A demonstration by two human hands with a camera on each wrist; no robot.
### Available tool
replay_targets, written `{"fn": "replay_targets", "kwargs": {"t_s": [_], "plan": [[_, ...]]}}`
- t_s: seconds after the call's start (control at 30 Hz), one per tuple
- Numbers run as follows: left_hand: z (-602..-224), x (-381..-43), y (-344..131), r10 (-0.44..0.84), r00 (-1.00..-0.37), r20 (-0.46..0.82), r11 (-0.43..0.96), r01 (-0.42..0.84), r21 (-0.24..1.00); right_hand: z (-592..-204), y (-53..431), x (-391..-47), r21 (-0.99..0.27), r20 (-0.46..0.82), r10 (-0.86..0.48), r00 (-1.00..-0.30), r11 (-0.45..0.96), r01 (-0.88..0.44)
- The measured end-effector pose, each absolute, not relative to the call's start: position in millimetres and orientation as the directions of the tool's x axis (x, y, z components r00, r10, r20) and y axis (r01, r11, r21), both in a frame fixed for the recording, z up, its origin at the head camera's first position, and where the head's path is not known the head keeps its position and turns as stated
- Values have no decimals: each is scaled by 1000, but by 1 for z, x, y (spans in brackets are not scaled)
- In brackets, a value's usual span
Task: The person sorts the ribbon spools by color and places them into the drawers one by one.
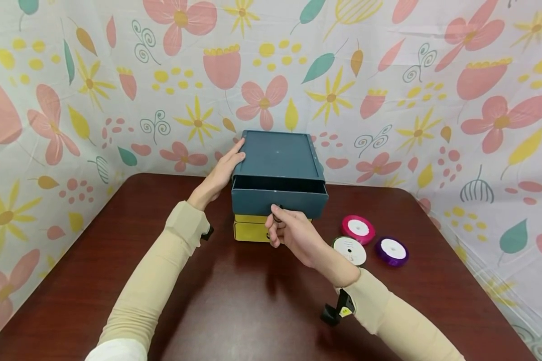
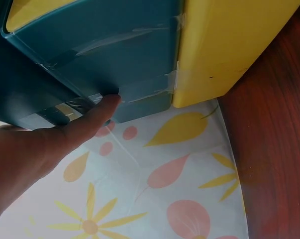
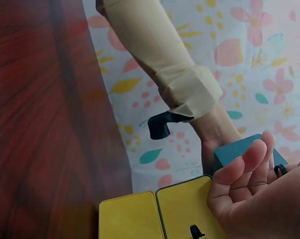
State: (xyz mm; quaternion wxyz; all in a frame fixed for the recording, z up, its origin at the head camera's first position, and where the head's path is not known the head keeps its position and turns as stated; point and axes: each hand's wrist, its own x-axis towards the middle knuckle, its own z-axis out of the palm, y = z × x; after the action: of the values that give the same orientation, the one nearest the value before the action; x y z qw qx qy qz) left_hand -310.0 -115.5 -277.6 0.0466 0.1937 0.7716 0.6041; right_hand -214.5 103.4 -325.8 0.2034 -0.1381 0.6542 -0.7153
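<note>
A small dark blue drawer cabinet (image 1: 275, 150) with yellow lower drawers (image 1: 248, 231) stands on the table near the wall. Its top blue drawer (image 1: 253, 202) is pulled partway out, showing a dark inside. My left hand (image 1: 219, 175) rests along the cabinet's left side with fingers extended; in the left wrist view a finger (image 2: 102, 107) presses on the blue side wall. At the drawer front, my right hand (image 1: 295, 233) pinches the small black ring pull (image 3: 280, 170) between thumb and fingers, the other fingers curled loosely. Another black pull (image 3: 195, 231) shows on a yellow drawer.
To the right of the cabinet lie three ribbon spools: a pink one (image 1: 359, 229), a white-faced one (image 1: 350, 249) and a purple one (image 1: 392, 250). The brown table (image 1: 235, 311) ends at a flower-patterned cloth (image 1: 271, 65) behind.
</note>
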Motion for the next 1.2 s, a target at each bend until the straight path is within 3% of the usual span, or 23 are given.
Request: {"fn": "replay_targets", "kwargs": {"t_s": [0.73,1.2], "plan": [[-301,-334,-120,345,-914,212,229,301,926,-328,108,-188,-995,-47,-557,-829,-50,90],[-279,-310,-116,364,-911,195,218,287,933,-334,111,-178,-997,-21,-575,-818,-52,62]]}}
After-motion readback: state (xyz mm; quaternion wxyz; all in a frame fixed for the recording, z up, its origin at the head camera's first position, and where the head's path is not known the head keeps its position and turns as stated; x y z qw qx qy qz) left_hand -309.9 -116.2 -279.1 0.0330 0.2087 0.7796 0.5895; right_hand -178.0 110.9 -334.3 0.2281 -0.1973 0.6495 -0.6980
